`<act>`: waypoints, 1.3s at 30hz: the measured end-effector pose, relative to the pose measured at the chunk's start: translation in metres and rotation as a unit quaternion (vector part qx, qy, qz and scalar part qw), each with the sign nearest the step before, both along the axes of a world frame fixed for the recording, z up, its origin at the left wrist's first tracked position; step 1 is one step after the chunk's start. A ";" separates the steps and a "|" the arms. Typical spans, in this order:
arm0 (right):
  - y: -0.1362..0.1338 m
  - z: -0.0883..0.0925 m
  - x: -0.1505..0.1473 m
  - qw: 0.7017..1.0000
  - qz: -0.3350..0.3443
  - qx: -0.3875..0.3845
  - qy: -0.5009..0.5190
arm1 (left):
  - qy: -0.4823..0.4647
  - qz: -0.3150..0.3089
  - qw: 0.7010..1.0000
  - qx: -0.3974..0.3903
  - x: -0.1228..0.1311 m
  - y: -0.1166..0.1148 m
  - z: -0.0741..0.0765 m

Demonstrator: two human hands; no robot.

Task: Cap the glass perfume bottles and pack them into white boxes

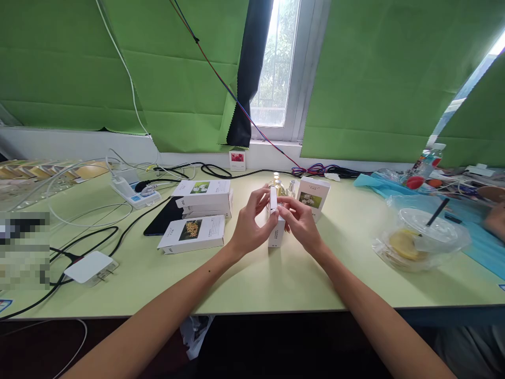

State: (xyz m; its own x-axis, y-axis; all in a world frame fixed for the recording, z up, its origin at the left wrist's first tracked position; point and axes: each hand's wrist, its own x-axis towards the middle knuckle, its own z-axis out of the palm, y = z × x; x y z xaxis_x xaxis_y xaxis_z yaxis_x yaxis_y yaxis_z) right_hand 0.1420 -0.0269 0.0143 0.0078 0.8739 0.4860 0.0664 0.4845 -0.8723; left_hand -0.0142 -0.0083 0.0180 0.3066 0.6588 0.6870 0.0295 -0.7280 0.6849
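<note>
A narrow white carton [276,239] stands upright on the table, edge-on to me, with its top end between my fingers. My left hand [252,221] is closed on the carton's left side, thumb at the near edge. From the other side my right hand [302,221] grips its upper part, fingers and thumb near the top flap. Small glass bottles with gold caps [277,184] show just behind the carton, partly hidden by it and my hands. Another white box with a flower picture [313,197] stands to the right of them.
Stacked white boxes [205,196] and a flat-lying box [193,234] sit left, by a dark tablet [163,217]. Farther left are a power strip [138,197], cables and a white charger [90,267]. A bagged lidded cup with straw [418,237] stands right, near another person's hand [495,220].
</note>
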 end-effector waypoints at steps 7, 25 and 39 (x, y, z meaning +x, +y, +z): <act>0.000 0.000 -0.001 1.000 -0.004 -0.005 0.007 | 0.017 -0.009 1.000 0.009 0.000 0.002 -0.002; -0.002 0.003 -0.002 1.000 -0.021 -0.005 0.013 | 0.054 -0.015 0.998 0.003 0.000 0.004 0.002; 0.000 -0.001 -0.002 0.998 -0.040 -0.023 0.046 | 0.038 -0.076 0.994 -0.071 -0.005 0.012 0.000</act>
